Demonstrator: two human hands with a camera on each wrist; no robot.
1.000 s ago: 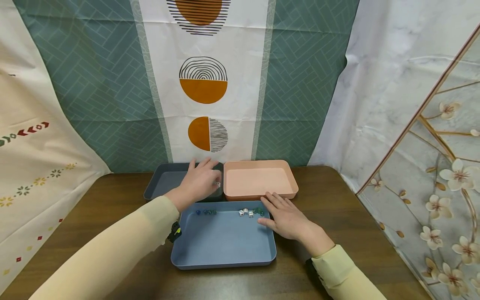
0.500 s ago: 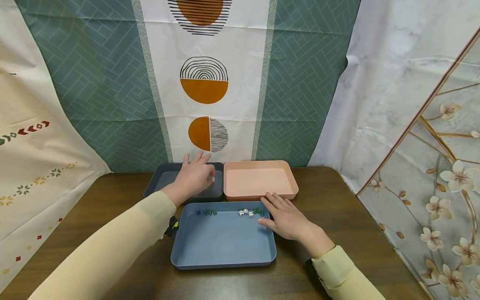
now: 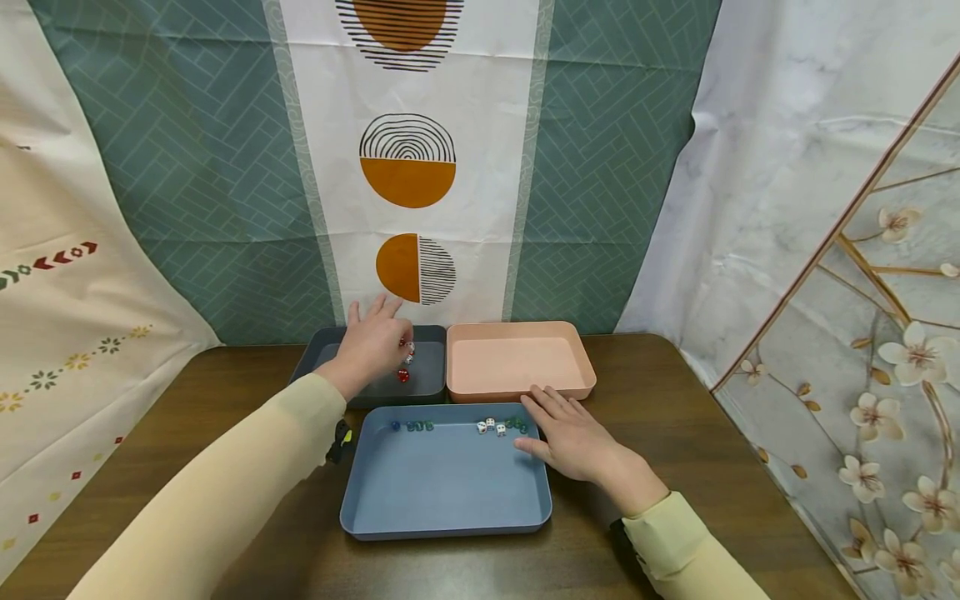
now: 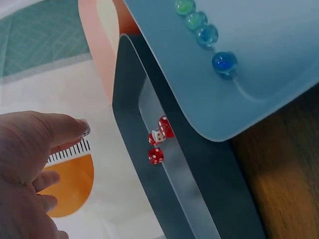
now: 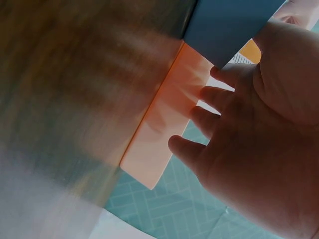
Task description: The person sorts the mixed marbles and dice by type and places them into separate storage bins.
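My left hand (image 3: 372, 346) is over the dark grey tray (image 3: 435, 392), pinching a white die (image 4: 86, 128) between thumb and finger. Inside that tray, red dice (image 4: 155, 156) lie in a cluster with another white die (image 4: 158, 135), just right of the hand in the head view. My right hand (image 3: 573, 433) lies palm down at the right back corner of the blue tray (image 3: 450, 492), its fingers straight and holding nothing. Along that tray's back wall sit a dark blue marble (image 3: 396, 426), several green marbles (image 3: 420, 426) and a group of white dice (image 3: 491, 425).
A peach tray (image 3: 521, 358) stands right of the grey one, both behind the blue tray. All three are on a brown wooden table (image 3: 247, 467). A patterned cloth (image 3: 585, 208) hangs directly behind, with more cloths at both sides.
My left hand has moved left across the grey tray with the white die in its pinch, uncovering red dice there. The right hand has stayed in place.
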